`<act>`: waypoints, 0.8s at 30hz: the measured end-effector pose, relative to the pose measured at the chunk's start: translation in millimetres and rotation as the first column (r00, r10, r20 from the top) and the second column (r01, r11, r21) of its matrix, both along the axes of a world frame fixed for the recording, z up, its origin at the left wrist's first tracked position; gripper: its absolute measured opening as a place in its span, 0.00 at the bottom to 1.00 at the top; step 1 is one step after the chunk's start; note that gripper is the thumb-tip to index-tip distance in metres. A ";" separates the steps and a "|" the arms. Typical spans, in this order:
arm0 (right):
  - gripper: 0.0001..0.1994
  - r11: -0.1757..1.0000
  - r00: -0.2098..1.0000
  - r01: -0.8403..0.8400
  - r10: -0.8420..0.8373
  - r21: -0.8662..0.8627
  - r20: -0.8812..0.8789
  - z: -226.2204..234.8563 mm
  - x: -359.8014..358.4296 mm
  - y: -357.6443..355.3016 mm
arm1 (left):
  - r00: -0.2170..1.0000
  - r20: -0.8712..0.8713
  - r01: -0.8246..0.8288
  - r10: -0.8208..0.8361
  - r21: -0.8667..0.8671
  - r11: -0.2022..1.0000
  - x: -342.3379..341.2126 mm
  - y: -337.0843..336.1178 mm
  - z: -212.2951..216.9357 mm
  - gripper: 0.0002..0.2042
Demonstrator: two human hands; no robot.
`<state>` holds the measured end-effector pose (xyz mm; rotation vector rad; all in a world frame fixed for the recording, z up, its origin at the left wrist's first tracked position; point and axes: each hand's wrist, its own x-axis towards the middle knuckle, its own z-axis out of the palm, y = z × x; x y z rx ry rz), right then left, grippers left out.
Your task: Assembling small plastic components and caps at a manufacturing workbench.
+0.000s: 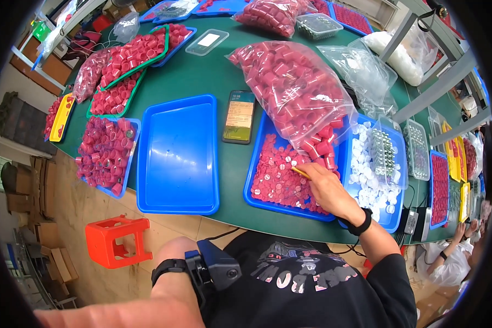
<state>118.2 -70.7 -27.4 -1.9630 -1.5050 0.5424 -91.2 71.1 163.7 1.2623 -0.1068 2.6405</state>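
Note:
My right hand [329, 188] is over a blue tray [250, 203] and closed around a slim yellow tool [300, 173], whose kind I cannot make out. The tool's tip is among many small flat red discs [273, 174] in that tray. A small pale piece shows near the tip. A big clear bag of red caps [295, 87] leans into the tray's far side, with several caps spilling out beside my hand. At the lower left edge, my left hand [112, 317] is close to the camera and blurred, with its fingers mostly out of frame.
Right of the disc tray, another blue tray [391, 223] holds white pieces and a clear box [385, 150] of small metallic parts. A phone [238, 117] and a plain blue tray [177, 158] lie to the left. A red stool [117, 240] stands below. Grey frame posts [443, 82] rise at right.

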 end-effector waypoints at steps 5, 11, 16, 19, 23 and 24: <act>0.22 0.999 0.995 0.035 -0.037 0.025 0.097 0.8 -4.7 5.3 | 0.992 -0.097 0.076 -0.078 -0.017 0.997 -23.3 0.7 -12.6 0.23; 0.14 0.986 0.994 0.096 -0.102 0.133 0.035 49.6 -12.8 0.0 | 0.964 -0.215 0.148 -0.157 -0.057 0.987 -31.9 3.8 -25.0 0.21; 0.15 0.808 0.964 0.259 -0.252 0.529 -0.087 128.6 -23.7 -17.8 | 0.920 -0.324 0.197 -0.220 -0.102 0.975 -34.7 9.5 -39.8 0.19; 0.18 0.547 0.928 0.336 -0.329 0.767 -0.172 166.4 -24.2 -57.5 | 0.870 -0.385 0.277 -0.307 -0.131 0.952 -23.7 13.5 -41.9 0.17; 0.11 0.449 0.951 0.281 -0.248 0.848 -0.183 158.5 -28.0 -64.9 | 0.808 -0.481 0.303 -0.341 -0.157 0.940 -13.9 17.2 -47.1 0.16; 0.08 0.408 0.958 0.260 -0.223 0.875 -0.180 156.4 -29.7 -65.8 | 0.791 -0.504 0.309 -0.347 -0.161 0.937 -7.7 16.9 -48.3 0.16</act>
